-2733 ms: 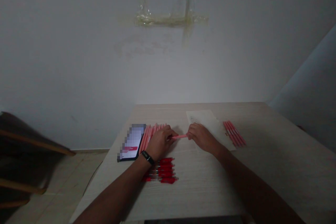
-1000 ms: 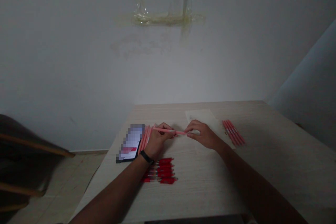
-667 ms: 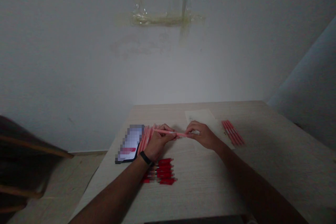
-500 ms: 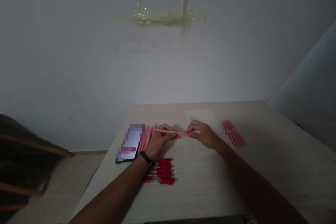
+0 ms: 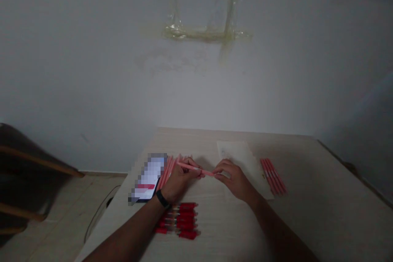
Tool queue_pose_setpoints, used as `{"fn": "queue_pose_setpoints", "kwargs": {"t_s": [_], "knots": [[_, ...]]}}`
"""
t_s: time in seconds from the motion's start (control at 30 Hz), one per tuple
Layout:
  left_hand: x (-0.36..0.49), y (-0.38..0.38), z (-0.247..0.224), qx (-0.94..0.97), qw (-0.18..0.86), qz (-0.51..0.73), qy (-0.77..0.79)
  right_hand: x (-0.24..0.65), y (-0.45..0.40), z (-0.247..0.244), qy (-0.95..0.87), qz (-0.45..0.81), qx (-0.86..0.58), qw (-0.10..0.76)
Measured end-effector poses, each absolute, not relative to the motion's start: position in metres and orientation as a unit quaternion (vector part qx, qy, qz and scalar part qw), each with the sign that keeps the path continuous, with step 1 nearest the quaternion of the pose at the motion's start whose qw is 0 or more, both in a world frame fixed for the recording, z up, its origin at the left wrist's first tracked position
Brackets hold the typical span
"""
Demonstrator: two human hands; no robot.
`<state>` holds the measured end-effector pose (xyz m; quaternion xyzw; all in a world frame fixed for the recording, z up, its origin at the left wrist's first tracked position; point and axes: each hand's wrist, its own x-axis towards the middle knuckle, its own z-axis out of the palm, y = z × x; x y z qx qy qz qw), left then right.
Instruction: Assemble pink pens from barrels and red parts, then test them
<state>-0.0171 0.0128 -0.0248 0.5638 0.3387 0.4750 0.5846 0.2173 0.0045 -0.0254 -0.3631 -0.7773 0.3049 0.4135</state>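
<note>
A slim pink pen (image 5: 190, 167) spans the gap between my two hands above the table. My left hand (image 5: 180, 179), with a dark band at the wrist, is closed around the pen's middle and left part. At the pen's right end, the thumb and fingers of my right hand (image 5: 231, 175) pinch it. Several similar pink pens (image 5: 166, 174) lie partly hidden behind my left hand. Below my left wrist is a group of red pens (image 5: 187, 220), lying side by side and partly covered by the forearm.
On the table's left lies a device with a lit screen (image 5: 150, 178), its picture blurred out. A pale sheet (image 5: 238, 152) is beneath and behind my right hand. Farther right is a row of pink pens (image 5: 273, 176). Behind the table (image 5: 233, 237) stands a wall (image 5: 196, 94).
The view has shifted, so the table and hands sit lower in it. The pen slants more steeply now, its right end lower. Both hands still hold it.
</note>
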Motion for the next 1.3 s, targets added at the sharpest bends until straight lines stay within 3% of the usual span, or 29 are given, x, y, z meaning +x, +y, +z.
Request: {"fn": "queue_pose_setpoints", "kwargs": {"t_s": [0.43,1.3], "knots": [[-0.02,0.015,-0.026,0.55,0.6,0.464,0.351,0.211,0.0,-0.027,-0.787,0.288,-0.368,0.401],[-0.012,0.007,-0.016,0.607,0.526,0.46,0.38,0.218,-0.004,-0.023,-0.819,0.258,-0.355,0.369]]}}
